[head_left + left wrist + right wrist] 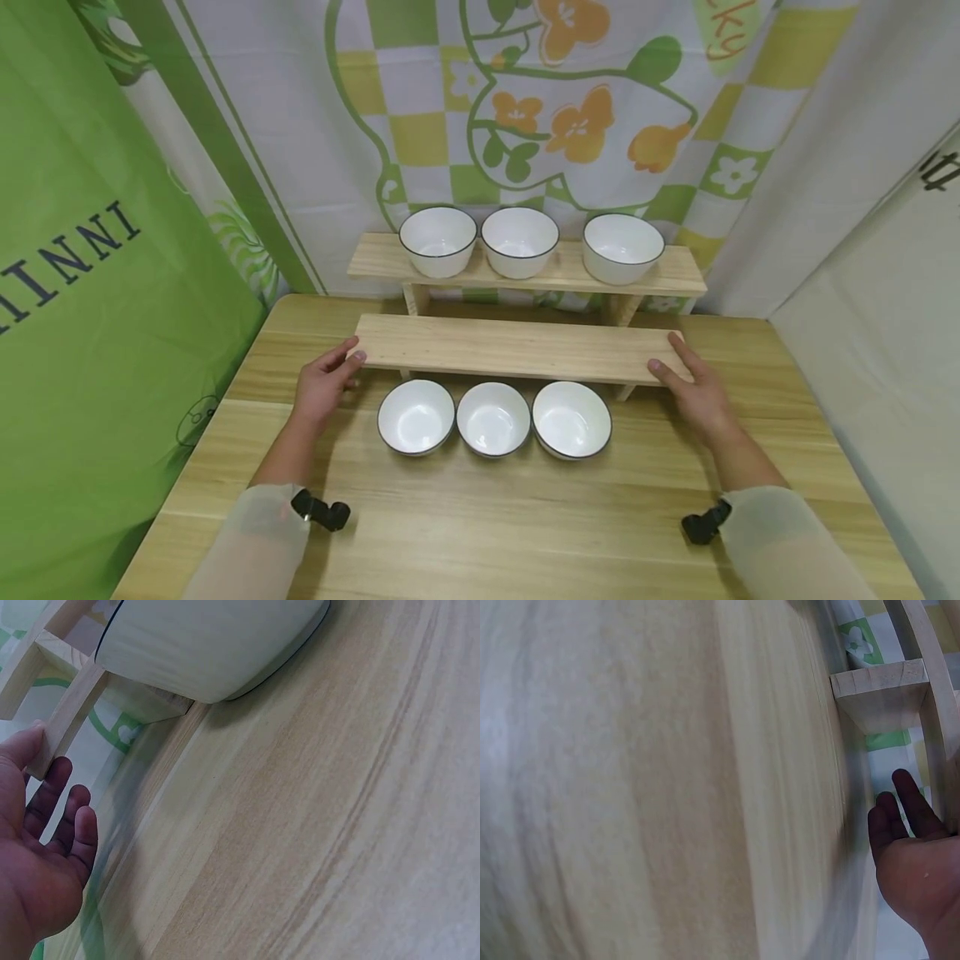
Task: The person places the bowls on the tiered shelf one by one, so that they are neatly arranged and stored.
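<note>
A pale wooden shelf [517, 347] spans the middle of the head view, a lower tier with its front edge behind a row of bowls. At its left end my left hand [322, 385] pinches the board, thumb on top and fingers below; the left wrist view shows this hand [45, 847] at the board's end [71, 720]. My right hand [701, 392] grips the opposite end, its thumb over the front edge. In the right wrist view, fingers of that hand [911, 855] extend beneath the board. Three white dark-rimmed bowls, including the middle one [493, 419], stand in front.
Behind is a higher wooden shelf [375, 257] carrying three more white bowls, one at its right [622, 250]. Everything stands on a wood-grain table [495, 533]. A patterned curtain [300, 150] hangs at the back, and green cloth [90, 333] borders the left side.
</note>
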`<state>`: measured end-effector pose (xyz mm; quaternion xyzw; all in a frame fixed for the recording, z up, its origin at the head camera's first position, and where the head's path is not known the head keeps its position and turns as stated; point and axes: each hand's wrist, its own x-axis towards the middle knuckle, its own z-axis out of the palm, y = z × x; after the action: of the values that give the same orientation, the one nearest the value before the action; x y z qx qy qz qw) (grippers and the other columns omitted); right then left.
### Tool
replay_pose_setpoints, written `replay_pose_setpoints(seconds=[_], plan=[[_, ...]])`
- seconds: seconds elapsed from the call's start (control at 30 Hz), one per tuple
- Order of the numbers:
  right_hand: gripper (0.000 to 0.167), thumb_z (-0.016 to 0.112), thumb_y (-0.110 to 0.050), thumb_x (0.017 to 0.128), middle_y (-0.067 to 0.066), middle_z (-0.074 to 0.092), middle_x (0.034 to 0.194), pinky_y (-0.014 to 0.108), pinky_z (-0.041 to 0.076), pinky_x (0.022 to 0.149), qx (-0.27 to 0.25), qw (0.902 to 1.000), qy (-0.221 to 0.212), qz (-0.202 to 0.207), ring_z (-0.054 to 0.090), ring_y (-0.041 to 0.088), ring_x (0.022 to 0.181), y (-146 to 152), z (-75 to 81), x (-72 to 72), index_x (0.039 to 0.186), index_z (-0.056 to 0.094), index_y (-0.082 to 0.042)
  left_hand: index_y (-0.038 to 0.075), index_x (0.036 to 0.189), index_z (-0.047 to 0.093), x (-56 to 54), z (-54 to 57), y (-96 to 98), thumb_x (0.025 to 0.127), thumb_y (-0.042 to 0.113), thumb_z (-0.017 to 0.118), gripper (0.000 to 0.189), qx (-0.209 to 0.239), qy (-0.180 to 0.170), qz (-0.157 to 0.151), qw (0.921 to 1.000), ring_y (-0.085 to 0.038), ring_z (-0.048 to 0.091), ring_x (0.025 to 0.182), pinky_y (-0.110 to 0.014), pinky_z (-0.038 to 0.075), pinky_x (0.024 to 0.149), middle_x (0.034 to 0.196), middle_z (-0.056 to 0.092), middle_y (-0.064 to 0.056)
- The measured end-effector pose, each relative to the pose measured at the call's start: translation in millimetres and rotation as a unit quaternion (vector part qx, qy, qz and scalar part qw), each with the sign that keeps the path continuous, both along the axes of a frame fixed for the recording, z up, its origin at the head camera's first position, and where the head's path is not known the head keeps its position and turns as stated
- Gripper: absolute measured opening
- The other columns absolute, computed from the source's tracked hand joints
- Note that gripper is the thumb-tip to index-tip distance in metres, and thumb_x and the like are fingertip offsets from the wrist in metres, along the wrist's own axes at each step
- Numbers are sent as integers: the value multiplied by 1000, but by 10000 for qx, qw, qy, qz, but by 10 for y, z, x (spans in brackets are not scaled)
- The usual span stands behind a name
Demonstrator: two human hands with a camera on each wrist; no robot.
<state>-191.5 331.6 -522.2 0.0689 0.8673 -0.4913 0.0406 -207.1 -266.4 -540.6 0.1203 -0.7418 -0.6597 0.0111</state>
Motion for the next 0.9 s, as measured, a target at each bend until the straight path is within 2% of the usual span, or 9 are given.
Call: replay_pose_setpoints(seconds=[0.1,0.2,0.27,0.43,0.6,0.7,0.8,0.9], plan=[[88,63,-62,97,11,6,173,67,8,123,-113,9999,39,-63,4,47,155,4,-8,16,166,16,-35,20,147,61,-2,-8,19,94,41,78,60,-66,69,-81,9999,-9,61,105,-28,59,82,154,53,-6],[88,64,-61,97,11,6,173,67,8,123,-155,9998,54,-89,3,47,156,-3,-1,29,166,17,-35,21,149,57,25,-24,32,96,42,76,61,-190,167,-149,9996,-8,61,102,-27,59,81,155,52,-5],[89,65,-61,97,12,6,173,67,7,123,-153,9998,53,-92,3,47,156,-12,6,30,166,17,-35,25,154,51,61,-29,38,97,44,74,65,-339,194,-206,9990,-11,61,96,-27,59,79,147,57,-10],[90,65,-64,96,11,5,173,68,7,122,-139,9999,16,-87,3,46,156,-34,9,15,166,17,-36,27,166,27,157,-39,51,99,45,71,82,-669,269,-323,9969,-21,64,84,-28,60,75,117,65,-10],[90,64,-63,96,10,4,173,68,8,123,-178,9998,-14,-70,2,46,156,-48,7,8,167,15,-36,18,168,13,269,-1,81,100,42,71,93,-643,158,-367,9971,-19,67,88,-28,59,78,128,64,-16],[90,63,-64,96,10,4,173,68,8,122,-159,9998,-36,-62,2,47,156,-40,7,9,167,15,-36,11,167,13,342,24,113,100,40,71,93,-696,36,-409,9967,-21,68,94,-28,59,80,135,62,-20],[90,63,-65,96,11,5,173,68,8,122,-97,9999,-39,-70,3,48,155,-35,5,7,167,15,-37,5,165,18,409,21,145,100,36,72,90,-703,-9,-502,9963,-23,68,98,-30,59,82,137,61,-22],[90,63,-65,96,12,5,173,68,9,122,-105,9999,-35,-82,4,48,155,-37,4,3,166,15,-37,3,162,26,475,13,177,100,35,72,84,-681,-15,-517,9963,-20,68,97,-30,59,83,134,62,-22]])
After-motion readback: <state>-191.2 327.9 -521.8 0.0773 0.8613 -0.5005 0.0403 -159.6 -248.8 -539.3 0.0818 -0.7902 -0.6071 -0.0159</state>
